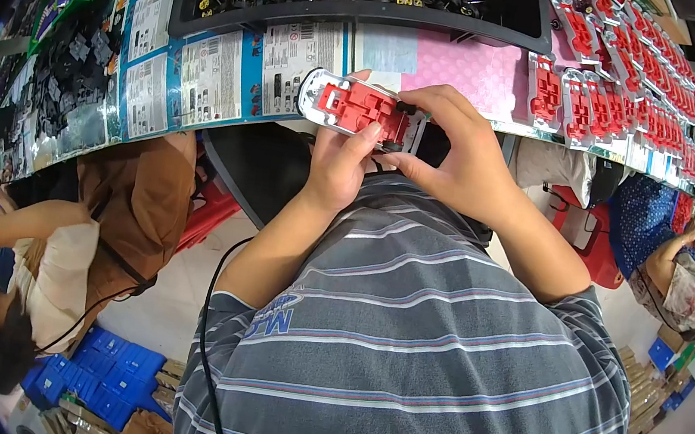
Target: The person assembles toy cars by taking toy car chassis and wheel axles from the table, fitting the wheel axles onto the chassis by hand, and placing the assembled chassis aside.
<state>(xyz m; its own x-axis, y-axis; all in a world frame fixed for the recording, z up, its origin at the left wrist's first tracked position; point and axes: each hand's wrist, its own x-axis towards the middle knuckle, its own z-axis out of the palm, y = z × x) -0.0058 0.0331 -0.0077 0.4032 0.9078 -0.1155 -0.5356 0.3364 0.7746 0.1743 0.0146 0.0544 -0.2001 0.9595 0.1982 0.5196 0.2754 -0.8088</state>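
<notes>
A toy car (359, 107) lies underside up in my left hand (339, 168), showing a red chassis set in a white body. My left thumb presses on the red chassis, and the other fingers are mostly hidden beneath the car. At the car's right end, my right hand (471, 163) closes around it, with thumb and forefinger beside the two black wheels (393, 146). The axle between those wheels is too small to make out. Both hands hold the car just off the table's near edge, in front of my striped shirt.
Beyond the car stands a black tray (364, 13) of wheel-and-axle sets, many yellow-centred. Rows of red-and-white car bodies (583, 103) cover the right. Black plastic parts (69, 79) are heaped left. Printed card sheets (212, 79) and pink bubble wrap (469, 76) cover the table. People sit on both sides.
</notes>
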